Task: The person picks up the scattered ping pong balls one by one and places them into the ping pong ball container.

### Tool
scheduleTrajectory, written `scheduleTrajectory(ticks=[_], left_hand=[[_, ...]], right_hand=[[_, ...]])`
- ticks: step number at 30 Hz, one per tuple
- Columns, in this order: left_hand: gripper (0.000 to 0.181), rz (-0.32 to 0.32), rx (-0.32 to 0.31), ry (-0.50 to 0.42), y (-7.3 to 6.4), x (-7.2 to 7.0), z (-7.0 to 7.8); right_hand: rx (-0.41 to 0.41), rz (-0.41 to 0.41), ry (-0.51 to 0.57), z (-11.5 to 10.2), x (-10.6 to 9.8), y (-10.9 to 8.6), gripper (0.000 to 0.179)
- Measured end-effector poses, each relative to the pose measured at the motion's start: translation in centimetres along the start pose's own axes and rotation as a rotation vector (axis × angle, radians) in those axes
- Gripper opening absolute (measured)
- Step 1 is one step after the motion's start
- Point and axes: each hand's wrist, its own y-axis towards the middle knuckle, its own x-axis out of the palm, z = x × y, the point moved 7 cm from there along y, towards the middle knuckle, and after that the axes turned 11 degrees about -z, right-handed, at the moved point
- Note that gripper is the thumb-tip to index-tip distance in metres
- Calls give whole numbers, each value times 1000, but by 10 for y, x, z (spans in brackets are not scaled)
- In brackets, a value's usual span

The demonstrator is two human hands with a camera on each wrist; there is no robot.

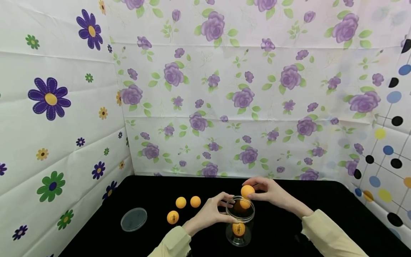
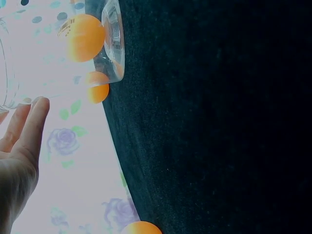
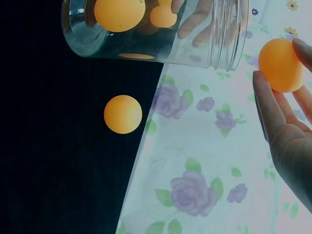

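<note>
A clear jar (image 1: pixel 229 233) stands upright on the black table with its mouth uncovered. My left hand (image 1: pixel 210 213) grips it near the rim, thumb on the near side and fingers around the far side. Inside, at the bottom, lies an orange ping-pong ball (image 1: pixel 238 229) with dark print. My right hand (image 1: pixel 269 192) pinches another ping-pong ball (image 3: pixel 280 65) between thumb and fingertips, just above the far side of the jar's mouth. A further ball (image 3: pixel 123 114) sits on the table beyond the jar; the head view shows an orange ball (image 1: pixel 245 204) through the jar's upper wall.
Left of the left hand, three loose ping-pong balls lie on the table: a near printed ball (image 1: pixel 172 217), a middle ball (image 1: pixel 181 202) and a far ball (image 1: pixel 195 201). A round transparent lid (image 1: pixel 133 219) lies farther left. Flowered sheets (image 1: pixel 199 89) hang behind the table.
</note>
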Motion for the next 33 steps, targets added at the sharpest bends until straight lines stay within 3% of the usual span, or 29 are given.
scheduleTrajectory(ticks=[8,17,23,33], left_hand=[[54,-18,6,-15,-7,1,27],[51,-17,17,-16,-9,2,36],[49,-16,19,-20,-7,2,29],[53,-1,8,-5,1,0,-3]], right_hand=[[-23,-44,33,-2,7,4,38],[-38,-80,53,-2,12,8,41],[-33,-77,43,-2,12,7,39],[-42,-83,45,-3,12,7,39]])
